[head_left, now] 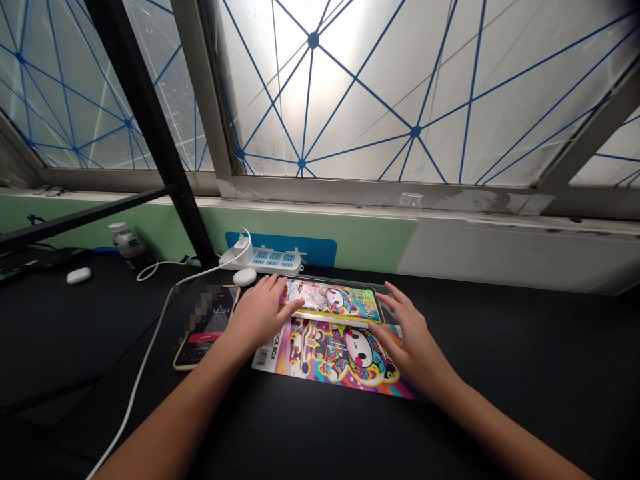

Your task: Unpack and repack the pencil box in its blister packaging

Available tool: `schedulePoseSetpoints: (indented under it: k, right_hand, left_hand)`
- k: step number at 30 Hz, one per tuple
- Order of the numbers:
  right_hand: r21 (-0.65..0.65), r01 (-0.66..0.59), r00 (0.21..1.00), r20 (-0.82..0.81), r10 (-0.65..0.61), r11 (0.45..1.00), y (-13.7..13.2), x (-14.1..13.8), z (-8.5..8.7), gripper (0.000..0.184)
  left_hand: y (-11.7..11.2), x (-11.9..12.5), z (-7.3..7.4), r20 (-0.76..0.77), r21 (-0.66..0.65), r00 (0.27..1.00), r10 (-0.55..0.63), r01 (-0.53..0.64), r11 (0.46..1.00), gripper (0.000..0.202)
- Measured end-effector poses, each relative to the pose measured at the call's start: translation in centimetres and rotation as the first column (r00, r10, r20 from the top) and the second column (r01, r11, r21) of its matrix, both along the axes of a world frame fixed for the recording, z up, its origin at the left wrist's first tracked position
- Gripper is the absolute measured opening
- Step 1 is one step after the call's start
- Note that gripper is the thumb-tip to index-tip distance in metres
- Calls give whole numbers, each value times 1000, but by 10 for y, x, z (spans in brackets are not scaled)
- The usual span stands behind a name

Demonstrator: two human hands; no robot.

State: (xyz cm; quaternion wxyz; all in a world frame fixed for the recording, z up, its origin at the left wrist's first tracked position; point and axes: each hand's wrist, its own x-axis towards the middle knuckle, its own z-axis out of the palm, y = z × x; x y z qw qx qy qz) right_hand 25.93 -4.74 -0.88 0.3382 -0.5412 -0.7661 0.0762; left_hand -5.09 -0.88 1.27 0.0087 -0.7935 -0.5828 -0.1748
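One colourful printed box (330,300) lies near the middle of the back edge of the counter (520,360), left hand (259,311) at its left end, right hand (414,331) at its right, fingers (399,295) of both spread loose, unclenched. Printed card (345,360) just nearside; phone (206,337) beside left hand, white power strip (275,259) along back edge.

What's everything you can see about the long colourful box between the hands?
The long box has a glossy-looking top in pink, yellow, green and blue, with a white cartoon face. Its near edge looks yellowish. It lies picture side up, by the far edge of a colourful sheet. The left hand touches its left end; the right hand is at its right end. I can't see inside.
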Motion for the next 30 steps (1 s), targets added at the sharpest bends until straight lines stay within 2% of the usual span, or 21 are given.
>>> schedulePoseSetpoints:
  k: [2,4,7,9,14,17,19,23,25,28,30]
  right_hand:
    - [93,-60,998,30,57,994,-12,-7,8,41]
    - [132,-180,984,38,176,975,-25,-14,14,32]
    - [65,-385,922,80,379,921,-40,-25,18,29]
    - [-47,-454,878,146,456,890,-44,-31,18,38]
    - [-387,-438,807,228,545,811,-43,-39,18,77]
    - [-479,-430,796,200,572,766,-42,-39,21,82]
    - [-502,-423,797,189,573,754,-43,-39,23,85]
    - [-465,-413,816,191,545,783,-46,-40,27,85]
    - [-418,-416,829,191,526,808,-48,-40,29,78]
    - [-355,-407,852,185,490,842,-50,-40,33,46]
    - [-314,-351,887,190,420,882,-48,-38,33,27]
  left_hand:
    - [0,2,3,-18,27,1000,-25,26,999,63]
    - [-2,5,6,-24,74,998,-63,65,995,57]
    - [-7,12,10,-24,137,990,-136,138,981,49]
    - [-10,18,9,-29,152,984,-177,180,972,47]
    - [-14,34,-4,-63,104,969,-238,244,964,52]
    - [-15,43,-12,-89,67,970,-226,232,970,54]
    - [-15,47,-15,-97,46,975,-198,203,978,55]
    - [-12,47,-13,-40,22,986,-165,165,986,54]
    - [-10,44,-12,-17,24,990,-143,143,989,52]
    - [-5,38,-12,-21,17,994,-109,109,994,51]
    - [-2,34,-13,-26,6,995,-99,100,995,52]
